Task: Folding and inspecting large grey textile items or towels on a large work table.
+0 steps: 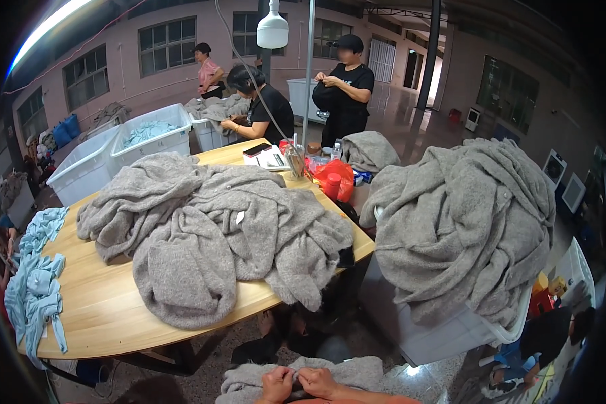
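Note:
Close to my body, a grey fuzzy knit garment is bunched across my lap. My left hand and my right hand meet over it, knuckles up and thumbs nearly touching. The fingers of both are closed, pinching the garment's knit between them; any smaller thing in the pinch is hidden. Beyond my hands, a heap of similar grey knit garments covers the middle of the wooden table, a small white tag showing on one.
A white bin at right overflows with grey knits. Light blue garments hang off the table's left edge. A phone, a red bag and a bottle stand at the far edge. White tubs and several co-workers are behind.

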Motion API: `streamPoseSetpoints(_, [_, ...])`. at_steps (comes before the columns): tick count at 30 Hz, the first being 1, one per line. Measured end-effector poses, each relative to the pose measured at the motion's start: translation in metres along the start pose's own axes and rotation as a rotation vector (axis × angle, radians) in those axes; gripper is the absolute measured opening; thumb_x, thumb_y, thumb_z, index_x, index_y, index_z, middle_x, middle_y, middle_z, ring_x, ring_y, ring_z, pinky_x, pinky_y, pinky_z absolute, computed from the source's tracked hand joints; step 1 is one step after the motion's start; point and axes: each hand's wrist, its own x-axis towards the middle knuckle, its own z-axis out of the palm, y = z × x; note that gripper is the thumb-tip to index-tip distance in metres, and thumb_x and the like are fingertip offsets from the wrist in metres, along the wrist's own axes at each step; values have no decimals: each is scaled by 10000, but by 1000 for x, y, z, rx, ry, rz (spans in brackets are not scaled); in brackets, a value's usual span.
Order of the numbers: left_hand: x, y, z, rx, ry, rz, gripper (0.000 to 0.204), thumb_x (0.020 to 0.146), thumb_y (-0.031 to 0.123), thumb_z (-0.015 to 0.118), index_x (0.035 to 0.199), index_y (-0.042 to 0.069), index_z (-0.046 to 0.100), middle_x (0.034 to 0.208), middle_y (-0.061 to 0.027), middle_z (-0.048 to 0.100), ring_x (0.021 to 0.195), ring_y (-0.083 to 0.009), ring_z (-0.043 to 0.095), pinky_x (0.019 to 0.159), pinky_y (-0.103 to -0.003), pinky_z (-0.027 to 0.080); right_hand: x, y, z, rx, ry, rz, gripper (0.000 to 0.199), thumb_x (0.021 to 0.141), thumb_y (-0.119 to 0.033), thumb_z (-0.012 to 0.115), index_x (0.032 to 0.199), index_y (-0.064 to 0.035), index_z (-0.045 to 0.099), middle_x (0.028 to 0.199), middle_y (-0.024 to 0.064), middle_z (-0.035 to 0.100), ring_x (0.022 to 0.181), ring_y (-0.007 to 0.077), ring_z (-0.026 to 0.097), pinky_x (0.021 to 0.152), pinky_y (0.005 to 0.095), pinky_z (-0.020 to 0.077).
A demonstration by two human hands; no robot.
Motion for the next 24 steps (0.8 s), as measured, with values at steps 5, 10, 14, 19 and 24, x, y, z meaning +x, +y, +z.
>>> streamPoseSetpoints(5, [1, -5, 6, 108, 104, 225, 48, 669, 63, 594, 645, 46, 557, 561, -110, 531, 493, -253, 532, 445, -325, 412, 2, 4, 1, 168, 16, 108, 96, 719, -120, 505, 659, -47, 487, 599, 140, 526, 560, 315, 537, 466, 374, 408])
streamPoseSetpoints(10, [1, 15, -1, 51, 74, 282, 51, 660, 42, 598, 647, 41, 549, 573, -117, 529, 506, -263, 532, 448, -326, 410, 2, 7, -12, 347, -77, 154, 83, 735, -118, 497, 764, -42, 516, 657, 158, 531, 616, 324, 546, 505, 362, 420])
streamPoseSetpoints(14, [-1, 10, 1, 12, 37, 247, 52, 657, 32, 596, 644, 38, 546, 581, -122, 527, 524, -265, 534, 458, -324, 411, -1, 20, -7, 372, -195, 102, 102, 737, -122, 505, 801, -43, 517, 676, 160, 532, 633, 325, 549, 523, 364, 425])
streamPoseSetpoints(19, [0, 3, 1, 28, 63, 231, 50, 661, 25, 583, 638, 35, 539, 588, -122, 529, 529, -268, 533, 461, -324, 412, -1, 1, -3, 270, -117, 173, 94, 728, -124, 513, 713, -34, 493, 648, 145, 535, 601, 314, 544, 499, 360, 419])
streamPoseSetpoints(24, [5, -9, 10, 40, 93, 141, 53, 662, 47, 582, 633, 40, 539, 565, -129, 525, 522, -282, 533, 474, -343, 417, 2, 4, 4, 165, 39, 100, 139, 744, -145, 489, 661, -33, 484, 604, 168, 537, 568, 334, 537, 472, 403, 403])
